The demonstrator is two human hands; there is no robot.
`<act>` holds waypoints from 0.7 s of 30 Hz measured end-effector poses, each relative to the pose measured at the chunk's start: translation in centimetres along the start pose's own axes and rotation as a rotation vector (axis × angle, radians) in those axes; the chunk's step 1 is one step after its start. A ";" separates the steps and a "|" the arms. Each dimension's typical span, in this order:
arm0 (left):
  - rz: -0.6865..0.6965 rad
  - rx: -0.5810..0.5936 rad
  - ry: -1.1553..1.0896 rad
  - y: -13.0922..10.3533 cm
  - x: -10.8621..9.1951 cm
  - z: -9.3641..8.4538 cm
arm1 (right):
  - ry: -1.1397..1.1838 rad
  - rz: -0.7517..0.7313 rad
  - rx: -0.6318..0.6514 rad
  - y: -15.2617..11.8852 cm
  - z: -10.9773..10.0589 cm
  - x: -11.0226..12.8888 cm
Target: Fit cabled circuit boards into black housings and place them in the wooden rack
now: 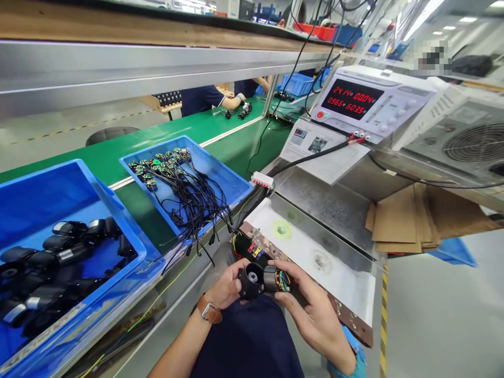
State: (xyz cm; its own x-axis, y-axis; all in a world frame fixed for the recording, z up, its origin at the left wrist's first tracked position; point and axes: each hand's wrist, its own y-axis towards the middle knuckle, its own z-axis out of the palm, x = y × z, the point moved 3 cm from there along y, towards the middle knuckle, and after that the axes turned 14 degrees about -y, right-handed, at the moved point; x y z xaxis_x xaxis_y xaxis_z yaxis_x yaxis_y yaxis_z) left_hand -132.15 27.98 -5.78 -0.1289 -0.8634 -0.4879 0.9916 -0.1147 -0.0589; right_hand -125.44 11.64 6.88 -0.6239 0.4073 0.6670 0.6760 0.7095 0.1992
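Note:
My left hand [226, 287] grips a black cylindrical housing [249, 287], its open end turned up with a round metal centre inside. Beside it, my right hand [311, 302] holds a small motor [272, 279] between thumb and fingers. Copper windings, coloured wires and a green circuit board show at the motor's right end. The two parts are side by side at the housing's mouth; whether they touch I cannot tell. Both hands are above my lap, close to the brown edge of a white-topped fixture [299, 257].
Left, a blue bin [94, 184] contains several black housings. Another blue bin [232, 181] holds circuit boards whose black cables hang over its front edge. A power supply [370, 102] with red digits stands upper right, near flattened cardboard [401, 223]. Co-workers' arms [228, 100] show beyond the green bench.

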 end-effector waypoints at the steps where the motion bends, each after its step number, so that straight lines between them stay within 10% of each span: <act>1: -0.010 -0.015 0.001 0.2 0.1 -0.1 | -0.001 0.013 -0.009 -0.2 -0.2 -0.2; 21: -0.156 0.159 0.077 0.8 -0.1 2.0 | -0.120 -0.328 0.263 -1.6 0.3 1.9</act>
State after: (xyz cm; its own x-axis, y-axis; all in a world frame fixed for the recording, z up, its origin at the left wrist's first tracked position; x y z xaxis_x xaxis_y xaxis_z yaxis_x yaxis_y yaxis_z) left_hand -131.34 26.97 -4.06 -0.2739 -0.7899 -0.5487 0.9457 -0.3251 -0.0042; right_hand -127.77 11.47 7.64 -0.8406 0.1885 0.5078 0.3210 0.9285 0.1868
